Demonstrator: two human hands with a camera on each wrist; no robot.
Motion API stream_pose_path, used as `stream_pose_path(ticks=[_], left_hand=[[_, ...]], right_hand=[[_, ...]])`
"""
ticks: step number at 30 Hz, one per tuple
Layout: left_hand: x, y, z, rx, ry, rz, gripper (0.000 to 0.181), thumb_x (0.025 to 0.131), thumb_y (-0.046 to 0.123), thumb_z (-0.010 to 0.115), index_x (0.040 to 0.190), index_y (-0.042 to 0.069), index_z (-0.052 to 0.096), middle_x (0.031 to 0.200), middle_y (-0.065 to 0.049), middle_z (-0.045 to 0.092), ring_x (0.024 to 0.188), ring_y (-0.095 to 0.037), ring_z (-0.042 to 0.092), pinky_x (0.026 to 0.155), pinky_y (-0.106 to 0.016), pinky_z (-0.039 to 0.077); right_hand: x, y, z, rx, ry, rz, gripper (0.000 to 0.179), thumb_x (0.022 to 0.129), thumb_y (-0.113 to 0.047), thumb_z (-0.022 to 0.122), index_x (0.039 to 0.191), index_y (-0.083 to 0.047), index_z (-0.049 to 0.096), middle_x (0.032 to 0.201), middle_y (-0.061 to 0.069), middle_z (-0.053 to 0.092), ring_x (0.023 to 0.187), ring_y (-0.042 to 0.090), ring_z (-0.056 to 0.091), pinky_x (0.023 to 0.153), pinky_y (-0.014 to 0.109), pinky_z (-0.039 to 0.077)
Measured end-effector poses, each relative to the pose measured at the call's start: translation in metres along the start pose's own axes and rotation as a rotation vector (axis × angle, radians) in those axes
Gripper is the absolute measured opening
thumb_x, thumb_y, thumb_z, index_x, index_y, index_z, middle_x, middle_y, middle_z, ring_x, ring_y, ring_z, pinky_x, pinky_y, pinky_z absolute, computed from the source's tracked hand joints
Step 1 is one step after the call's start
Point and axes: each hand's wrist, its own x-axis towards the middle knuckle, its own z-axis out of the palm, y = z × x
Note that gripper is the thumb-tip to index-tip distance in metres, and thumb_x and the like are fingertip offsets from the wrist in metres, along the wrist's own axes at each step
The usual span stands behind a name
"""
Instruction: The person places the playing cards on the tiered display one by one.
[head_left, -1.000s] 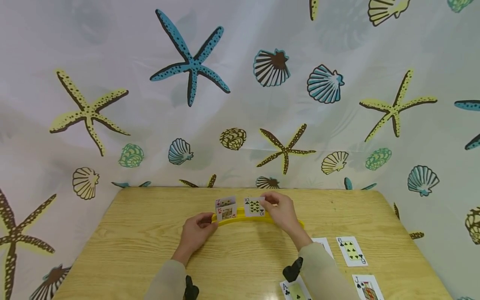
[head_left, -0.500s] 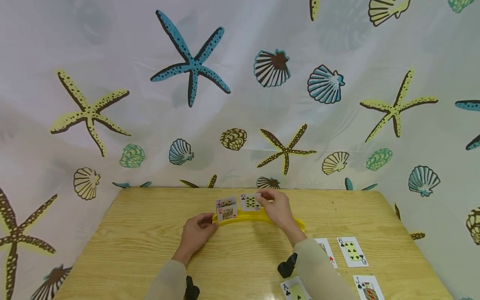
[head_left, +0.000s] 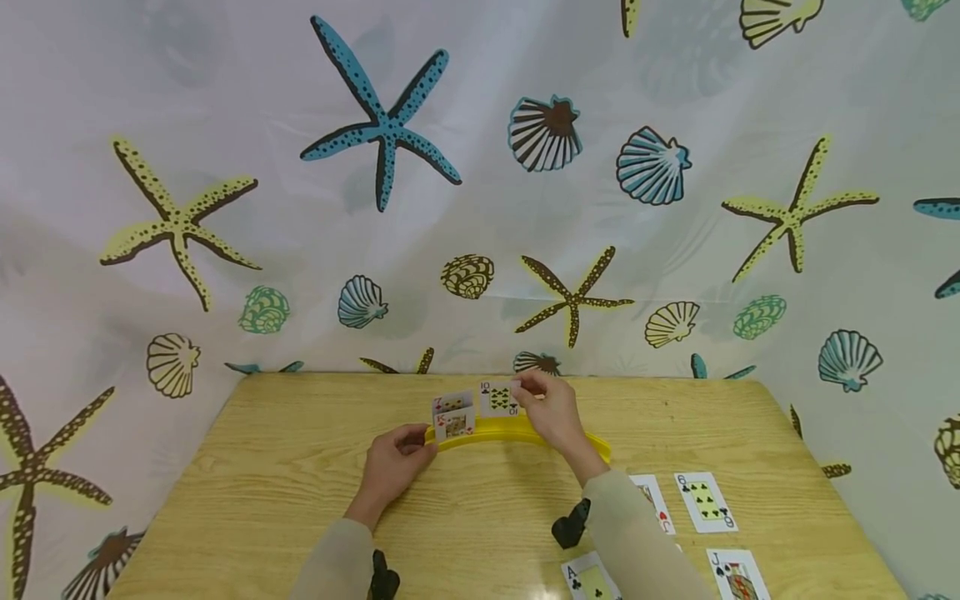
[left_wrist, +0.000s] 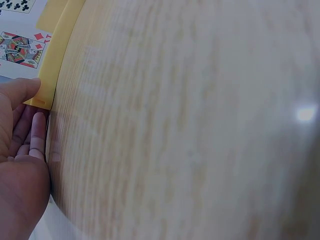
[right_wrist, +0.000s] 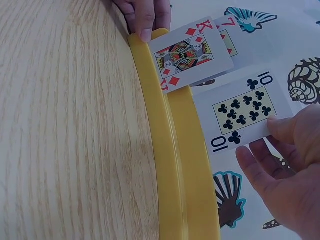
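A curved yellow card holder (head_left: 501, 430) lies on the table, and my left hand (head_left: 393, 467) grips its left end, thumb on the near side. Two cards stand at that end: a king of diamonds (right_wrist: 186, 54) in front and a seven of diamonds (right_wrist: 229, 44) partly hidden behind it. With thumb and fingers my right hand (head_left: 553, 410) pinches the ten of clubs (right_wrist: 244, 111) by its right edge. That card is upright at the holder's back side, right of the king; whether its lower edge sits in a slot cannot be told.
Face-up cards lie at the right of the wooden table (head_left: 285, 483): a six of clubs (head_left: 706, 502), a jack of spades (head_left: 738, 577), an ace of clubs (head_left: 589, 577) and a red-marked card (head_left: 654, 498) partly under the right sleeve. A patterned cloth (head_left: 480, 208) hangs behind.
My right hand has moved the ten of clubs slightly left and back, from in front of the holder to its rear side. The left hand stays at the holder's end.
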Motion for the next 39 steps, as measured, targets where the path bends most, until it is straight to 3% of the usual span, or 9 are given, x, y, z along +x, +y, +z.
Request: stream_pose_path(ticks=[8,18,22,30,39], left_hand=[[0.001,0.0,0.0,-0.002,0.0,0.001,0.039,0.097,0.014,0.078,0.134,0.003,0.071,0.124,-0.017,0.074,0.11,-0.029,0.073,0.09,-0.03,0.059],[0.001,0.0,0.001,-0.002,0.001,0.003,0.038,0.097,0.015,0.078,0.133,0.003,0.071,0.124,-0.017,0.074,0.11,-0.03,0.074,0.093,-0.037,0.06],[0.001,0.0,0.0,-0.002,0.0,0.002,0.038,0.097,0.015,0.078,0.133,0.003,0.071,0.124,-0.017,0.074,0.11,-0.029,0.074,0.091,-0.033,0.06],[0.002,-0.002,0.0,-0.008,0.002,0.002,0.038,0.097,0.015,0.078,0.133,0.003,0.072,0.124,-0.017,0.075,0.109,-0.028,0.074,0.085,-0.021,0.057],[0.002,-0.001,0.0,-0.011,0.002,0.005,0.038,0.097,0.014,0.078,0.132,0.002,0.072,0.123,-0.018,0.075,0.108,-0.029,0.074,0.084,-0.019,0.056]], right_hand=[[0.002,0.001,0.001,0.003,-0.011,-0.001,0.017,0.104,-0.013,0.068,0.116,-0.005,0.077,0.108,0.012,0.075,0.101,0.029,0.07,0.085,0.042,0.062],[0.001,0.008,0.004,-0.003,-0.015,-0.005,0.017,0.103,-0.009,0.068,0.116,0.0,0.076,0.107,0.015,0.076,0.097,0.028,0.07,0.084,0.043,0.062],[0.001,0.008,0.004,-0.005,-0.014,0.003,0.019,0.103,-0.009,0.068,0.118,0.0,0.076,0.108,0.014,0.076,0.097,0.028,0.07,0.085,0.043,0.062],[0.0,0.006,0.004,-0.013,-0.015,0.008,0.017,0.102,-0.01,0.069,0.117,-0.006,0.077,0.109,0.016,0.076,0.101,0.03,0.07,0.091,0.047,0.061],[-0.002,0.009,0.002,-0.01,-0.029,0.01,0.024,0.101,-0.008,0.071,0.123,-0.002,0.074,0.109,0.013,0.076,0.103,0.03,0.071,0.099,0.049,0.058]])
